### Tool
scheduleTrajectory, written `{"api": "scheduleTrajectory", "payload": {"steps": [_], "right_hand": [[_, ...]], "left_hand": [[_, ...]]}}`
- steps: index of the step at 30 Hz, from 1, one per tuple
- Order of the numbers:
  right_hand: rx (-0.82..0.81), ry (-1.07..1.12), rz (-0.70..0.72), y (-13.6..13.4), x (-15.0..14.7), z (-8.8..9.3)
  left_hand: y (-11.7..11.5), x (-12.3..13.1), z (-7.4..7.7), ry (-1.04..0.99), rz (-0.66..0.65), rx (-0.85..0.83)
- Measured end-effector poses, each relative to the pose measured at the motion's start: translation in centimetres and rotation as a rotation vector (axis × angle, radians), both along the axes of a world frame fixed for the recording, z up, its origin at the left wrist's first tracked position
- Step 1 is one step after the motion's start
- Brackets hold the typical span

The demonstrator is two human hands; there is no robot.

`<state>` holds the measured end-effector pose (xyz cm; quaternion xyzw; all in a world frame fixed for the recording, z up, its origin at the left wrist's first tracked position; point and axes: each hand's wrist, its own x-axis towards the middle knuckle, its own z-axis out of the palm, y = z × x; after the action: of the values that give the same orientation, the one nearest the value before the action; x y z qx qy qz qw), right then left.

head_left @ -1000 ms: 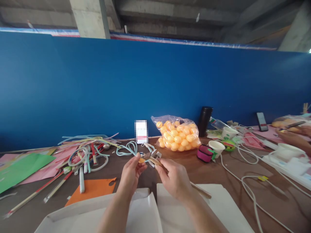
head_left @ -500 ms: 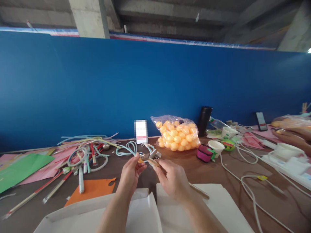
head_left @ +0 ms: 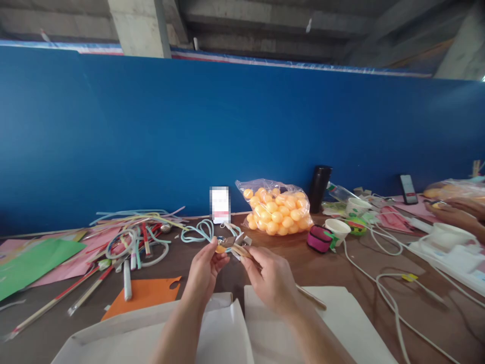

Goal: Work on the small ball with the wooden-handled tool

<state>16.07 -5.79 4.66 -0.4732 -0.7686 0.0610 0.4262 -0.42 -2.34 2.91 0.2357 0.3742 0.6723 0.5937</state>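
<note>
My left hand (head_left: 206, 268) pinches a small orange piece (head_left: 220, 248), probably paper, between thumb and fingertips. The fingers of my right hand (head_left: 271, 275) are closed around a slim tan stick (head_left: 310, 297). Its front end points at the orange piece, and its rear end sticks out behind the hand; the grip hides the middle. Whether the stick touches the piece I cannot tell. Just beyond my left fingertips is a shiny silver ball (head_left: 221, 240). A light blue cord (head_left: 199, 231) lies looped behind it. Under my forearms are white sheets (head_left: 322, 323) and an open white folder (head_left: 125, 333).
To the left lie an orange sheet (head_left: 146, 296) with a round cut-out, coloured papers (head_left: 38, 265) and tangled cords (head_left: 129, 242). A bag of orange balls (head_left: 278, 212), a black bottle (head_left: 319, 189) and a paper cup (head_left: 337, 231) stand behind. White cables (head_left: 394, 308) and another person's hand (head_left: 454, 212) are at right.
My right hand and the stick's tip have shifted very slightly. Both hands keep their grips, and the things on the table stay where they were.
</note>
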Motion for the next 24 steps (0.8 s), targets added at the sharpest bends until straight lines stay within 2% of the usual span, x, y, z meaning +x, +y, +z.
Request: {"api": "scheduleTrajectory", "payload": {"steps": [24], "right_hand": [[-0.022, -0.018, -0.010, 0.02, -0.17, -0.19]], "left_hand": [[0.18, 0.01, -0.33, 0.041, 0.016, -0.010]]}}
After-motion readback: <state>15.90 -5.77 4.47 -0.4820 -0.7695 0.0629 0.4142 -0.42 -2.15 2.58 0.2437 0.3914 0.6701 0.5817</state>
